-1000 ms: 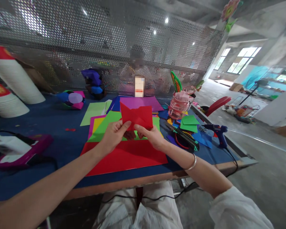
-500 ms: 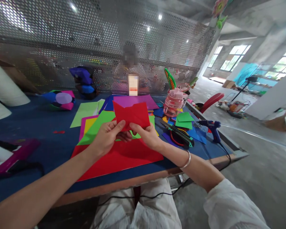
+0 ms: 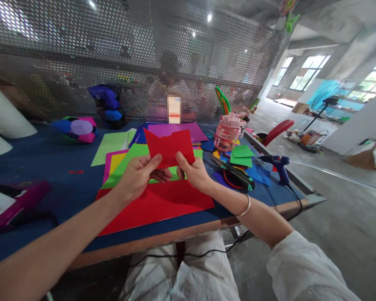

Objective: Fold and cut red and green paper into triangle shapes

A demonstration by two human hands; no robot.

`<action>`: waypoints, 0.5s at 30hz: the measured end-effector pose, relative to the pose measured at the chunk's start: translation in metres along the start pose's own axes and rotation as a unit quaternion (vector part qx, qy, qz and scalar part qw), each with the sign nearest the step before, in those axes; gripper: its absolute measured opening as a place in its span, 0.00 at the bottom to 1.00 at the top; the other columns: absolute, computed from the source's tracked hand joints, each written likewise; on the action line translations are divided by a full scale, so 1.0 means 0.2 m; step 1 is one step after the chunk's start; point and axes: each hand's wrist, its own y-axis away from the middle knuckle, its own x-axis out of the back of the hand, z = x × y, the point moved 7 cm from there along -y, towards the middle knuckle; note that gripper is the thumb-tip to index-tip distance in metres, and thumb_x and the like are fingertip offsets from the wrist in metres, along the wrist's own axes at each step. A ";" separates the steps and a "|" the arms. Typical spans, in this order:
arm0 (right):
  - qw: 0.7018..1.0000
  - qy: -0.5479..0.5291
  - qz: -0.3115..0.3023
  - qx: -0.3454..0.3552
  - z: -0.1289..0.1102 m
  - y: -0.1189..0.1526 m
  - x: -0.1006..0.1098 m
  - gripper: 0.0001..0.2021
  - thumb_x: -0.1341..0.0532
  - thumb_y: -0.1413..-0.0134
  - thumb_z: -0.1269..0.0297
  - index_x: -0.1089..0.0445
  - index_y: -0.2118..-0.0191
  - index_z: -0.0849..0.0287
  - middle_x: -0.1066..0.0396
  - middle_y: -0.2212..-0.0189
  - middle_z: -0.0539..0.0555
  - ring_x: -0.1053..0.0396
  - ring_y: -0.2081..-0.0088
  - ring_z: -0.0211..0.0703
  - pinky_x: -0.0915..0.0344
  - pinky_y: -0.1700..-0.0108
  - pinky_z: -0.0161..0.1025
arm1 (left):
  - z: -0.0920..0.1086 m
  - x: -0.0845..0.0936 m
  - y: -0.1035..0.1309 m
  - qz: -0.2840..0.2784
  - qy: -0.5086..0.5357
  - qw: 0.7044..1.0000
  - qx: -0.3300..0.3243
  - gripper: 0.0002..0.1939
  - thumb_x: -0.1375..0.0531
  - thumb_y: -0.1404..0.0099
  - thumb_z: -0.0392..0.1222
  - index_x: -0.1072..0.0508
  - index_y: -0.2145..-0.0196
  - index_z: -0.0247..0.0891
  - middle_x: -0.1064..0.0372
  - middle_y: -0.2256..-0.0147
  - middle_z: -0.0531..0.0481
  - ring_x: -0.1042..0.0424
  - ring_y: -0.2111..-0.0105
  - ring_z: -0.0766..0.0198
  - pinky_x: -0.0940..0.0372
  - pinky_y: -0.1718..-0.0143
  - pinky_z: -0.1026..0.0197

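Observation:
A small red sheet (image 3: 169,145) with a notched upper edge is held up above the table. My left hand (image 3: 141,173) pinches its lower left part, thumb on the near face. My right hand (image 3: 194,170) grips the lower right part in the same way. Beneath both hands lies a large red sheet (image 3: 163,207), overlapping green (image 3: 117,177) and yellow (image 3: 116,162) sheets. Behind the held piece is a purple sheet (image 3: 192,130).
Right of the sheets are a cutter (image 3: 238,175), small green pieces (image 3: 242,155), a pink bottle (image 3: 227,133) and a blue glue gun (image 3: 279,165). White rolls (image 3: 9,110) and a colourful paper ball (image 3: 80,128) stand left. A mesh panel (image 3: 207,54) rises behind.
The red piece has shifted slightly up and left in the view. My right thumb has moved a little to the right along its lower part, away from my left thumb.

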 end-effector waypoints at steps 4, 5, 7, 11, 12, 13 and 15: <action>1.000 0.014 -0.002 -0.011 -0.01 0.00 0.01 0.43 0.52 0.45 0.15 0.39 0.87 0.53 0.41 0.87 0.48 0.39 0.80 0.34 0.36 0.71 0.36 | 0.01 0.00 -0.01 -0.001 0.001 1.000 -0.001 0.26 0.32 0.40 0.67 0.29 0.75 0.41 0.22 0.78 0.48 0.22 0.78 0.59 0.24 0.73 0.59; 1.000 0.016 -0.003 -0.013 0.00 0.00 0.01 0.44 0.52 0.45 0.15 0.39 0.87 0.53 0.41 0.87 0.48 0.38 0.80 0.35 0.35 0.71 0.36 | 0.01 0.00 -0.01 -0.002 0.002 1.000 0.000 0.26 0.32 0.41 0.68 0.29 0.75 0.41 0.22 0.78 0.48 0.22 0.78 0.58 0.23 0.73 0.58; 1.000 0.018 -0.003 -0.017 0.00 0.00 0.01 0.44 0.54 0.45 0.15 0.39 0.87 0.53 0.40 0.87 0.49 0.37 0.80 0.35 0.35 0.70 0.36 | 0.01 0.00 0.00 -0.003 0.002 1.000 0.001 0.26 0.32 0.41 0.67 0.28 0.75 0.41 0.23 0.78 0.47 0.21 0.77 0.56 0.23 0.72 0.57; 1.000 0.020 0.002 -0.024 0.03 0.00 0.01 0.46 0.56 0.44 0.15 0.37 0.88 0.53 0.39 0.88 0.50 0.38 0.81 0.36 0.36 0.71 0.37 | 0.00 0.01 -0.01 -0.001 -0.003 1.000 0.010 0.26 0.32 0.40 0.66 0.29 0.78 0.40 0.25 0.80 0.46 0.20 0.76 0.55 0.23 0.72 0.57; 0.999 0.021 0.006 -0.025 0.04 0.00 0.02 0.46 0.56 0.43 0.15 0.36 0.88 0.53 0.39 0.88 0.50 0.38 0.81 0.36 0.36 0.71 0.37 | 0.00 0.02 -0.02 0.003 -0.004 1.000 0.013 0.26 0.32 0.40 0.66 0.29 0.78 0.40 0.25 0.80 0.46 0.21 0.77 0.55 0.23 0.72 0.56; 0.999 0.022 0.013 -0.025 0.05 -0.01 0.04 0.46 0.55 0.43 0.15 0.36 0.88 0.53 0.39 0.88 0.51 0.38 0.81 0.36 0.36 0.71 0.38 | 0.00 0.05 -0.02 0.010 -0.004 1.000 0.014 0.26 0.32 0.40 0.65 0.29 0.78 0.40 0.25 0.80 0.46 0.22 0.78 0.56 0.23 0.72 0.56; 0.999 0.020 0.044 -0.021 0.06 -0.03 0.11 0.46 0.58 0.42 0.16 0.37 0.87 0.53 0.39 0.87 0.51 0.38 0.80 0.37 0.37 0.70 0.38 | -0.01 0.12 -0.04 0.038 0.001 0.999 0.011 0.26 0.32 0.39 0.65 0.28 0.76 0.40 0.24 0.79 0.46 0.23 0.78 0.57 0.23 0.72 0.56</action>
